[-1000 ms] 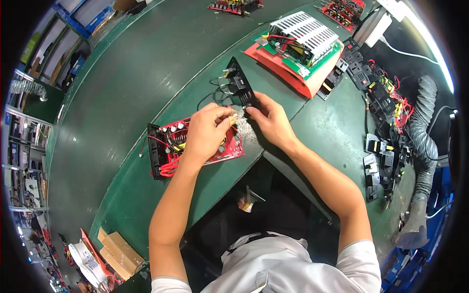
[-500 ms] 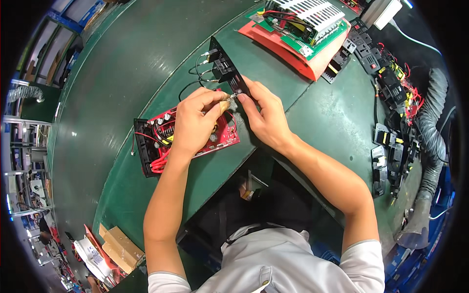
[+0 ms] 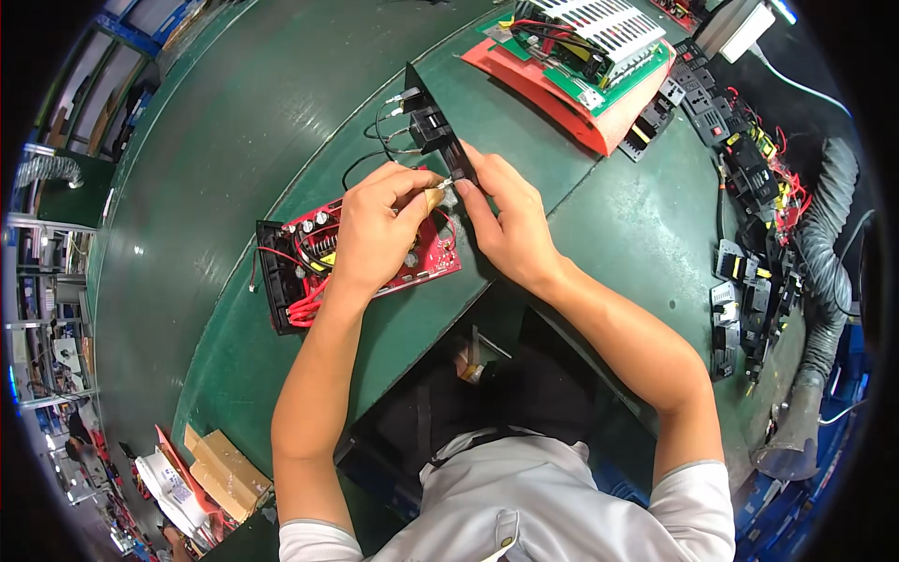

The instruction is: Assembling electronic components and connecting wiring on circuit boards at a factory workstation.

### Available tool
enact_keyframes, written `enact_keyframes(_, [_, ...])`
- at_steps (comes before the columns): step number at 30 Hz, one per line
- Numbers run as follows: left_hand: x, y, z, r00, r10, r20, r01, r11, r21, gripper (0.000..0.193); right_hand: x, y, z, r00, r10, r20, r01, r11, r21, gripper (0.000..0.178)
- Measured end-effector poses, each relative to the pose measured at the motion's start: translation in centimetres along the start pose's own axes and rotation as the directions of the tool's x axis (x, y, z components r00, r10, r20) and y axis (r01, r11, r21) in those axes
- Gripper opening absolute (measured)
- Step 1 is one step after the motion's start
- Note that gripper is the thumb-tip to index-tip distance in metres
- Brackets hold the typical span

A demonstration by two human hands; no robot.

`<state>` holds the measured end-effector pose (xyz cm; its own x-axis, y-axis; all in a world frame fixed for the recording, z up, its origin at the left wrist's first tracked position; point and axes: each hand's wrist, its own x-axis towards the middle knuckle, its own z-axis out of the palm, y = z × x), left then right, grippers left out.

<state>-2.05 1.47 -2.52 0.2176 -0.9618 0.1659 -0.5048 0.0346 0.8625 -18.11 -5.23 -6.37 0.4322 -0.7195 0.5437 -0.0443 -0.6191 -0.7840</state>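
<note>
My right hand (image 3: 513,225) grips the near end of a black panel (image 3: 414,82), tilted on edge above the bench. Black sockets (image 3: 430,129) and looped black wires (image 3: 361,161) are on its left face. With thumb and forefinger, my left hand (image 3: 375,229) pinches a small metal wire terminal (image 3: 446,184) against the panel's near end; the fingers partly hide it. Below the left hand lies a red circuit board (image 3: 438,255) with a black end plate (image 3: 272,281) and red wires (image 3: 304,307). The hand covers part of the board.
At the far right, a green circuit board with a white slotted cover (image 3: 609,33) rests on orange foam (image 3: 552,98). Several black socket panels (image 3: 754,169) with wires line the right side, beside a grey flexible duct (image 3: 829,253). A cardboard box (image 3: 225,473) sits at lower left.
Both hands stay at the panel's near end with nearly the same grip. The panel's far end has shifted very slightly; nothing is let go.
</note>
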Motion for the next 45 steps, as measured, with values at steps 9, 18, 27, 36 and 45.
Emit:
enact_keyframes(9, [-0.1,0.7,0.0,0.979,0.192,-0.065,-0.175,0.962,0.211,0.013,-0.3,-1.7,0.5,0.999,-0.042,-0.006,0.04,0.986,-0.161,0.045])
enact_keyframes(18, [-0.6,1.8,-0.6,0.997,0.001,0.073,0.005,0.997,-0.071,0.072,0.7,0.5,-1.1,0.987,0.16,-0.001,-0.157,0.966,-0.206,0.043])
enact_keyframes(27, [-1.0,1.8,0.1,0.938,0.234,0.255,-0.185,0.962,-0.202,0.108,1.7,-4.3,-2.4,0.702,0.49,0.517,-0.595,0.803,0.047,0.022])
enact_keyframes(36, [-0.8,1.6,0.7,0.859,0.385,0.337,-0.322,0.919,-0.229,0.111,0.7,-3.6,-2.8,0.596,0.53,0.603,-0.76,0.615,0.211,0.025])
enact_keyframes(45, [1.4,0.3,5.1,0.932,0.359,0.045,-0.362,0.927,0.095,0.013,1.9,2.0,-9.9,0.625,0.582,0.521,-0.777,0.526,0.345,0.022])
